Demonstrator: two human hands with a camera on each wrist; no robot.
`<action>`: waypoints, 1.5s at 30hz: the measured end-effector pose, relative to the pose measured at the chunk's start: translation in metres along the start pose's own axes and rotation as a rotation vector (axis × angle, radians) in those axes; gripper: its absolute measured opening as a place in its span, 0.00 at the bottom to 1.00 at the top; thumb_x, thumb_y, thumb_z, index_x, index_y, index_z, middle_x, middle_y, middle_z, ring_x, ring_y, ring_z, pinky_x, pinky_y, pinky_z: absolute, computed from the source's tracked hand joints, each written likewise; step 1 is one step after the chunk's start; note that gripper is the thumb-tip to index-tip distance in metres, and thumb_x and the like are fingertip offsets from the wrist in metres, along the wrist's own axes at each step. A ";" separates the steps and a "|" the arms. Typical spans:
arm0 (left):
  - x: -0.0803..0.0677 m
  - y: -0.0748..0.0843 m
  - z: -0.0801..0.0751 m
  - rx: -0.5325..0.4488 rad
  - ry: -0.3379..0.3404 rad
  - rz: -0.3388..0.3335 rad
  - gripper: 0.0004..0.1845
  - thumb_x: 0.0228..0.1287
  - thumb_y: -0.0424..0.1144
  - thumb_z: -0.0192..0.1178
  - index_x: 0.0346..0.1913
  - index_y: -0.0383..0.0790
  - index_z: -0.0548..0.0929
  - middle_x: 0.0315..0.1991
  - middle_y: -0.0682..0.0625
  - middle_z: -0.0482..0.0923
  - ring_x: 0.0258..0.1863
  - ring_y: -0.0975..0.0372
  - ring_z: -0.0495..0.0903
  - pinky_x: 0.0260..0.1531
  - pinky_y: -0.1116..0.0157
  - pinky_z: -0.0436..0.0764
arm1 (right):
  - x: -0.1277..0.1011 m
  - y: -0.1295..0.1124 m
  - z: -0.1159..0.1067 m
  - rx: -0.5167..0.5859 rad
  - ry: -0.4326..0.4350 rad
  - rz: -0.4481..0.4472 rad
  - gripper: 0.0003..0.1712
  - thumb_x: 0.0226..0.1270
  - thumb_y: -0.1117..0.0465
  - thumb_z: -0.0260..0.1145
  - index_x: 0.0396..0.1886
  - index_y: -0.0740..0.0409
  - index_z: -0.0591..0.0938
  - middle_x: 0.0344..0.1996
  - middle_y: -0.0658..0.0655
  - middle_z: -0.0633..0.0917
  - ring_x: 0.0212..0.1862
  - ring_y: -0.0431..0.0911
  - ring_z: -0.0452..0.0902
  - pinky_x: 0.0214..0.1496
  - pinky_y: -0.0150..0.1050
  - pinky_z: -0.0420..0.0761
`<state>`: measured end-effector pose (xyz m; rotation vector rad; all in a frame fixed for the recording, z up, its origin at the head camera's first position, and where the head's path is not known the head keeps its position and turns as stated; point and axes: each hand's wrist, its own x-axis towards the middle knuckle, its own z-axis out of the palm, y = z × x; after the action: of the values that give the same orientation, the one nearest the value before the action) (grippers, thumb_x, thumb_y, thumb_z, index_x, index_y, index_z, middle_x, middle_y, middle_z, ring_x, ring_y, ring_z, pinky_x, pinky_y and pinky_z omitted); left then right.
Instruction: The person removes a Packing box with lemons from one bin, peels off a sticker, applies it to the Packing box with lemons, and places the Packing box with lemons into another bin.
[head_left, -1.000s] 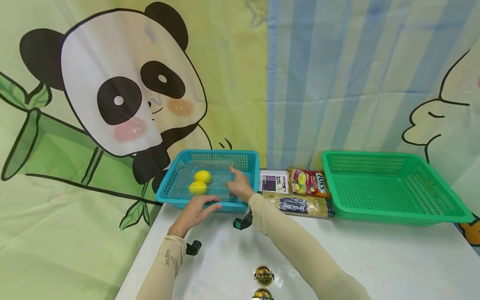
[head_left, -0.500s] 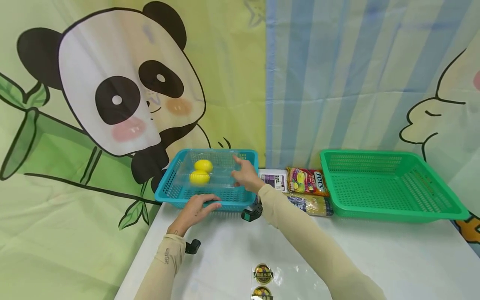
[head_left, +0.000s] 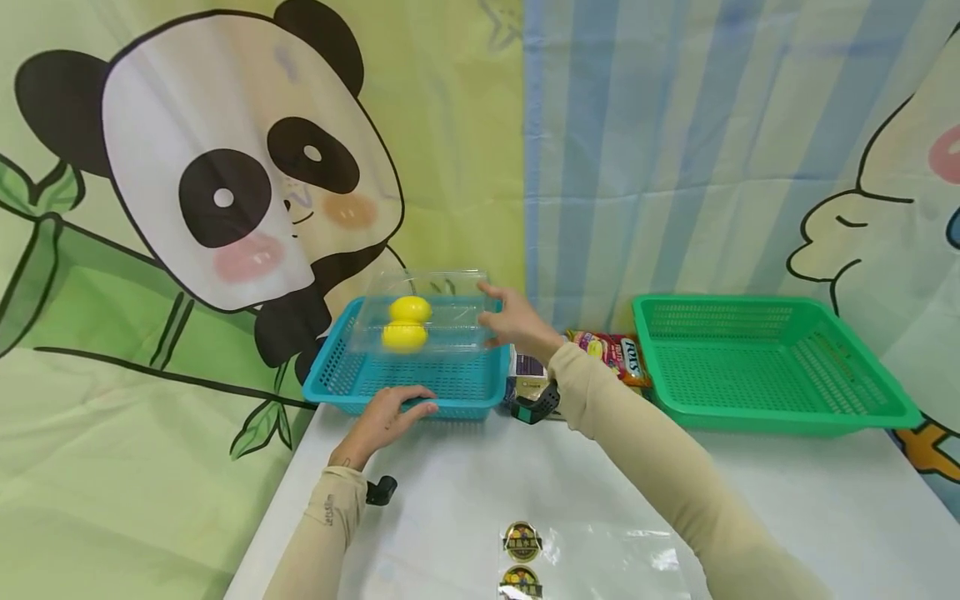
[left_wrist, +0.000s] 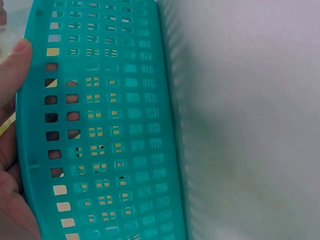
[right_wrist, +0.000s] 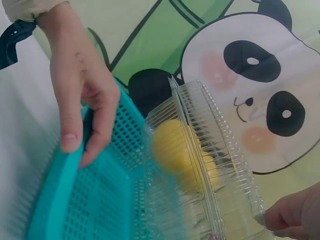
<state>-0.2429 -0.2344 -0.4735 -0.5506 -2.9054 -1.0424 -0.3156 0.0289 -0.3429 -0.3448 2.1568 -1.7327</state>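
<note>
My right hand [head_left: 517, 319] pinches the right end of a clear plastic clamshell box [head_left: 457, 317], raised over the blue basket. Two yellow lemons [head_left: 406, 336] lie inside the box, one behind the other. In the right wrist view, the ribbed box [right_wrist: 200, 145] is tilted and its lidded edge reaches my fingers. My left hand [head_left: 384, 421] holds the front rim of the blue perforated basket [head_left: 420, 383], the thumb outside and the fingers over the rim. Through the basket's holes [left_wrist: 100, 125], the left wrist view shows parts of those fingers.
A green perforated basket [head_left: 750, 358] stands at the right. Between the baskets lie a red candy bag [head_left: 626, 358] and a white-and-purple pack [head_left: 528, 367], partly behind my right wrist. A clear plastic sheet with round stickers [head_left: 522, 542] lies at the table's front. A panda curtain [head_left: 465, 125] hangs behind.
My right hand has lifted the clear box with the lemons up from inside the blue basket, shifting slightly right. My left hand stays on the basket's front rim.
</note>
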 end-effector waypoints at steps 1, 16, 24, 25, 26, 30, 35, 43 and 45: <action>0.000 0.000 0.000 0.000 0.001 -0.002 0.13 0.70 0.51 0.63 0.52 0.52 0.88 0.53 0.51 0.87 0.49 0.56 0.85 0.51 0.50 0.83 | -0.002 -0.003 -0.004 -0.004 0.001 0.002 0.45 0.72 0.73 0.56 0.83 0.43 0.54 0.83 0.53 0.47 0.15 0.39 0.61 0.48 0.50 0.87; 0.000 -0.002 0.000 -0.006 -0.015 0.031 0.16 0.72 0.51 0.61 0.55 0.49 0.87 0.56 0.49 0.85 0.56 0.52 0.83 0.54 0.50 0.83 | -0.054 -0.020 -0.079 -0.054 0.066 -0.017 0.45 0.73 0.72 0.57 0.82 0.41 0.54 0.83 0.53 0.45 0.16 0.36 0.62 0.57 0.51 0.84; 0.000 -0.003 0.000 0.012 -0.019 0.056 0.19 0.73 0.51 0.60 0.57 0.44 0.86 0.55 0.49 0.86 0.56 0.50 0.83 0.56 0.47 0.81 | -0.094 -0.011 -0.125 -0.137 0.120 0.021 0.42 0.76 0.66 0.57 0.81 0.33 0.53 0.83 0.58 0.44 0.15 0.39 0.64 0.27 0.32 0.79; 0.000 -0.002 0.000 0.014 -0.021 0.058 0.19 0.73 0.51 0.60 0.57 0.44 0.86 0.55 0.48 0.85 0.57 0.50 0.83 0.56 0.47 0.80 | -0.099 -0.009 -0.131 -0.160 0.127 0.027 0.42 0.77 0.64 0.56 0.81 0.31 0.53 0.83 0.59 0.45 0.14 0.39 0.64 0.22 0.31 0.75; 0.000 -0.002 0.000 0.011 -0.025 0.054 0.19 0.73 0.51 0.60 0.57 0.44 0.86 0.56 0.49 0.85 0.57 0.50 0.82 0.56 0.47 0.81 | -0.105 -0.008 -0.136 -0.184 0.140 0.028 0.41 0.77 0.63 0.56 0.81 0.30 0.53 0.82 0.60 0.47 0.15 0.40 0.67 0.19 0.32 0.71; 0.000 -0.002 0.000 0.009 -0.034 0.053 0.19 0.73 0.52 0.59 0.58 0.46 0.85 0.57 0.48 0.84 0.59 0.49 0.81 0.57 0.47 0.80 | -0.127 0.001 -0.151 -0.262 0.157 0.035 0.40 0.78 0.61 0.55 0.81 0.29 0.52 0.82 0.60 0.47 0.17 0.46 0.71 0.19 0.37 0.69; -0.001 -0.004 0.002 0.018 -0.030 0.061 0.20 0.74 0.52 0.59 0.58 0.44 0.85 0.57 0.47 0.85 0.59 0.48 0.81 0.57 0.46 0.81 | -0.152 0.016 -0.159 -0.324 0.151 0.037 0.41 0.79 0.60 0.56 0.82 0.33 0.50 0.83 0.54 0.43 0.37 0.57 0.85 0.31 0.41 0.80; 0.000 -0.004 0.001 0.019 -0.021 0.073 0.19 0.74 0.51 0.59 0.58 0.44 0.85 0.58 0.46 0.84 0.58 0.49 0.82 0.56 0.46 0.81 | -0.189 0.048 -0.159 -0.277 0.132 0.047 0.42 0.78 0.60 0.59 0.83 0.39 0.50 0.83 0.58 0.45 0.45 0.56 0.87 0.46 0.44 0.86; 0.000 -0.004 0.000 0.015 -0.028 0.061 0.20 0.74 0.52 0.58 0.59 0.44 0.85 0.58 0.47 0.84 0.59 0.49 0.81 0.57 0.46 0.80 | -0.197 0.056 -0.157 -0.258 0.130 0.043 0.42 0.77 0.60 0.60 0.83 0.40 0.51 0.82 0.59 0.46 0.46 0.53 0.87 0.47 0.43 0.87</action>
<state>-0.2440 -0.2370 -0.4760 -0.6543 -2.8973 -1.0130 -0.2008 0.2598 -0.3447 -0.2547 2.4690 -1.4926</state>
